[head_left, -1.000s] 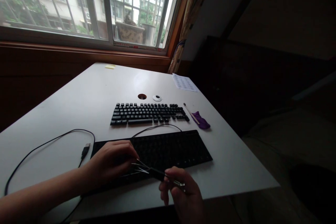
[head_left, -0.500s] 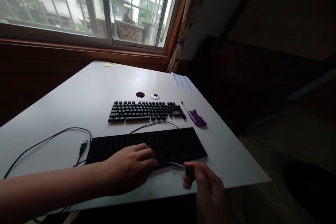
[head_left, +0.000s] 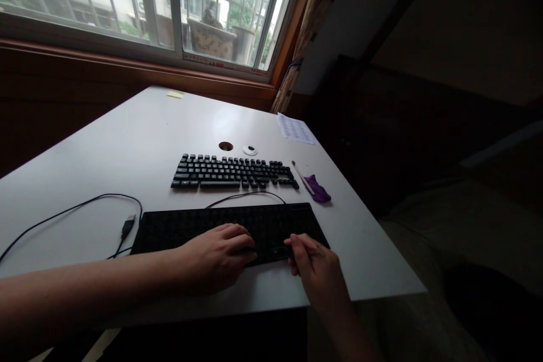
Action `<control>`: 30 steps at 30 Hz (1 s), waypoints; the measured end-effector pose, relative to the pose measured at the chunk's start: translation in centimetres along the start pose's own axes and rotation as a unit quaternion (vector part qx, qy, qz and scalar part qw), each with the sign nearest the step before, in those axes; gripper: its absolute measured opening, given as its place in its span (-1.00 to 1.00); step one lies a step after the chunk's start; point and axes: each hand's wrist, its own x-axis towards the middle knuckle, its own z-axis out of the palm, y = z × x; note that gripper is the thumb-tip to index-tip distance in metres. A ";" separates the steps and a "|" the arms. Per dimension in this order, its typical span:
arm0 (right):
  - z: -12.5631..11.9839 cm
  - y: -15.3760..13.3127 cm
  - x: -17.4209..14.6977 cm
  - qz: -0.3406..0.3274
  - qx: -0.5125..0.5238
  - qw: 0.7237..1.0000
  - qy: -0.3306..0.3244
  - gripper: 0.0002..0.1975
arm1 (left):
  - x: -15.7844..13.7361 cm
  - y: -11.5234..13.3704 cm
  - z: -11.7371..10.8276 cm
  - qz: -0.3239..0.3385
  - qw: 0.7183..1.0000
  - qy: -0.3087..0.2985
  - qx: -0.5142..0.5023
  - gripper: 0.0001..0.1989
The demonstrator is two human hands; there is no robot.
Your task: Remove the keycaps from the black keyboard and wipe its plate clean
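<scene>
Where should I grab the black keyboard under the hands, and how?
Probably by its two short ends, left hand from the left, right hand from the right. The keyboard is long and lies flat, so that should balance it. Mind the cable at its far edge.

Looks forward and down from the wearer's head, just above the near edge of the desk [head_left: 93, 167]. Faces the window [head_left: 148, 0] across the far edge, leaning sideways enough to show the sill [head_left: 136, 64] slanting down to the right. Sits nearest the forearms, yet wide enough to take in most of the desktop.
</scene>
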 end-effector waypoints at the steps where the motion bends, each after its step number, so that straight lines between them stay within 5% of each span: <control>1: 0.1 -0.2 0.2 -0.007 -0.011 1.000 -0.009 -0.55 | 0.0 0.0 0.0 0.000 1.000 -0.001 0.001 -0.69; 11: 2.4 0.7 0.7 -0.034 -0.163 0.986 -0.013 -0.71 | -0.2 -0.1 0.1 -0.004 1.000 -0.023 -0.005 -0.66; 16: 3.4 1.5 0.7 -0.043 -0.174 0.984 -0.015 -0.63 | -0.2 -0.1 0.0 0.002 1.000 -0.018 0.001 -0.67; 26: 4.2 2.6 -0.3 -0.041 -0.050 0.996 0.058 -0.58 | -0.3 -0.2 0.5 0.002 1.000 -0.023 0.008 -0.67; 30: 4.2 2.7 -0.5 0.009 0.032 0.998 0.062 -0.59 | -0.4 -0.3 0.7 0.009 1.000 -0.006 0.007 -0.65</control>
